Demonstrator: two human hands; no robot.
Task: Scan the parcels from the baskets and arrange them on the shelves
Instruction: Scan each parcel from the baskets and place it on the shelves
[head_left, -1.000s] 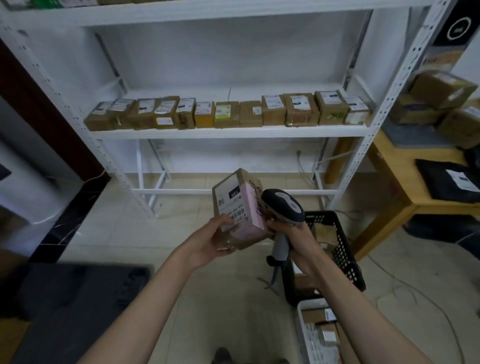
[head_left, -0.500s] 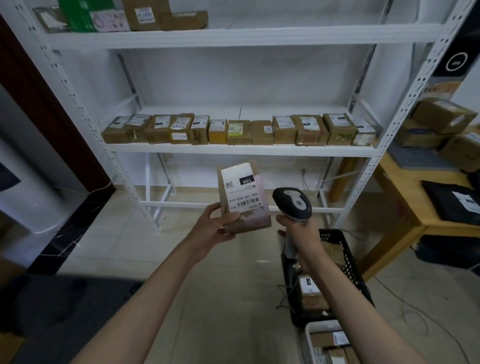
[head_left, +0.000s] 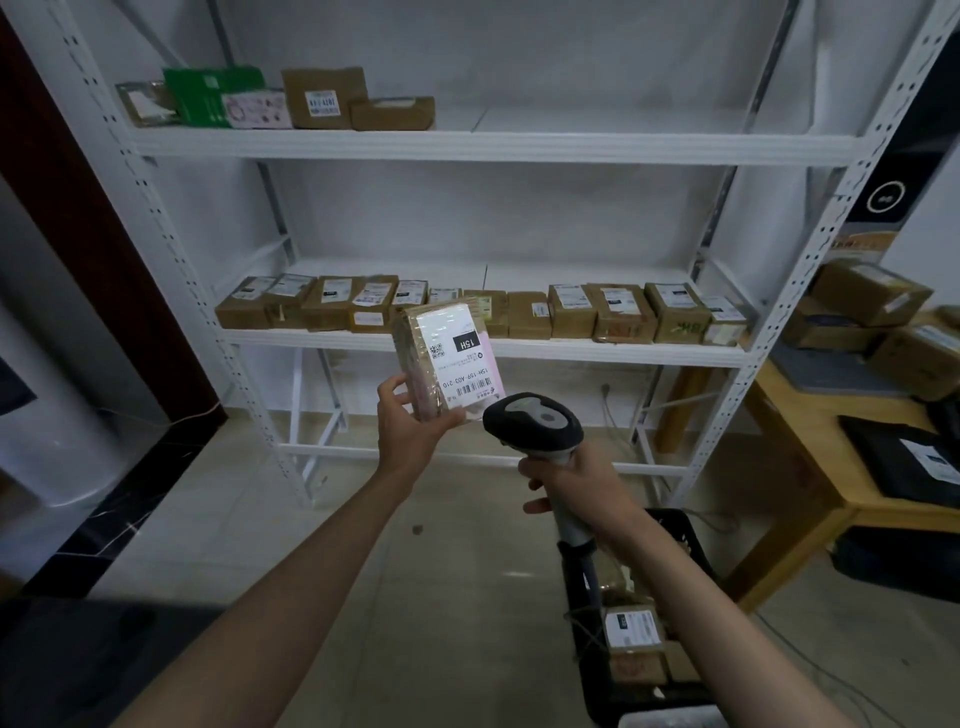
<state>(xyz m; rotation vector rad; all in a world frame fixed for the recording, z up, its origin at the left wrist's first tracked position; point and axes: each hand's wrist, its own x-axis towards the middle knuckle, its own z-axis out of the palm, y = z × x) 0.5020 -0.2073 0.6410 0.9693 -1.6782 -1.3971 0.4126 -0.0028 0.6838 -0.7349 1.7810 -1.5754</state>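
Note:
My left hand (head_left: 410, 428) holds a small brown parcel (head_left: 447, 358) upright in front of the shelf, its white label facing me. My right hand (head_left: 576, 486) grips a black and grey barcode scanner (head_left: 535, 421) just right of and below the parcel. A white metal shelf unit stands ahead: its middle shelf (head_left: 519, 347) carries a long row of brown parcels (head_left: 623, 312), and the upper shelf (head_left: 623, 148) has a few parcels (head_left: 322, 98) at its left end. A black basket (head_left: 691, 545) with parcels (head_left: 636, 631) stands on the floor below my right arm.
A wooden table (head_left: 810, 415) at the right holds cardboard boxes (head_left: 872, 293) and a black mailer bag (head_left: 914, 462). A dark mat (head_left: 78, 665) lies on the floor at the lower left. A cable runs over the tiles at the right.
My left hand has lifted the parcel higher toward the shelf and turned its label to face me. My view has tilted up, bringing the upper shelf into sight.

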